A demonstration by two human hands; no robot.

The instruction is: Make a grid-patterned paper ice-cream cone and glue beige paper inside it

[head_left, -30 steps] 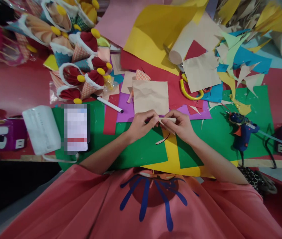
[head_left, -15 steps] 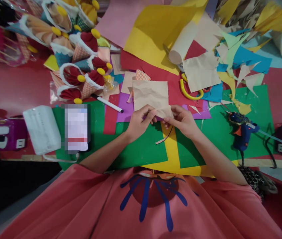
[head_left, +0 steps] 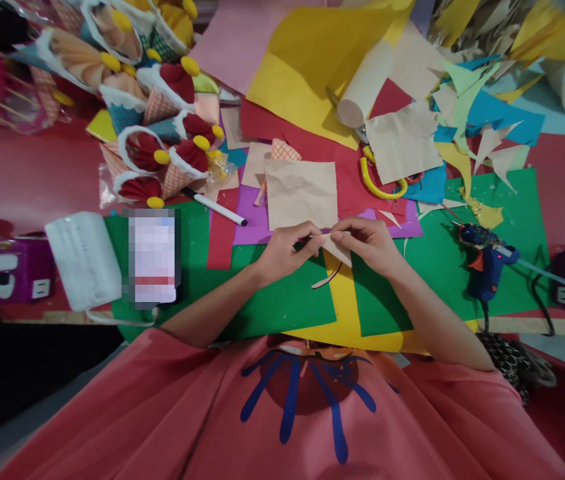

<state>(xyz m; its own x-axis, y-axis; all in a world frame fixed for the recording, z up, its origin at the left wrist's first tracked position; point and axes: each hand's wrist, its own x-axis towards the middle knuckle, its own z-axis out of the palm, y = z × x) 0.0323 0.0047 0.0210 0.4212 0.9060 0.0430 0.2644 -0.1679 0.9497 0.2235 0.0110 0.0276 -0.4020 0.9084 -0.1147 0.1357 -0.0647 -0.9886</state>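
Note:
Both my hands pinch a small beige scrap [head_left: 338, 251] between them, low over the green sheet [head_left: 282, 293]. My left hand [head_left: 290, 250] is closed on its left end; my right hand [head_left: 370, 243] grips its right side, with a pointed part hanging below the fingers. Just beyond my fingertips lies a creased beige square [head_left: 302, 193] with zigzag-cut edges. A thin dark-edged strip [head_left: 326, 276] rests below my hands. Whether the scrap is paper or cloth I cannot tell.
Left are a phone [head_left: 152, 257], a white box-like device [head_left: 84, 260] and a marker [head_left: 220, 208]. Cone-shaped bundles [head_left: 182, 167] lie behind. To the right are a blue glue gun [head_left: 490, 270], yellow-handled scissors [head_left: 380, 187] and a white roll [head_left: 362, 93]; coloured scraps [head_left: 502, 120] cover the back.
The small beige scrap has turned in my fingers, and its pointed part now hangs toward me. My hands have drawn slightly back from the beige square, uncovering its lower edge.

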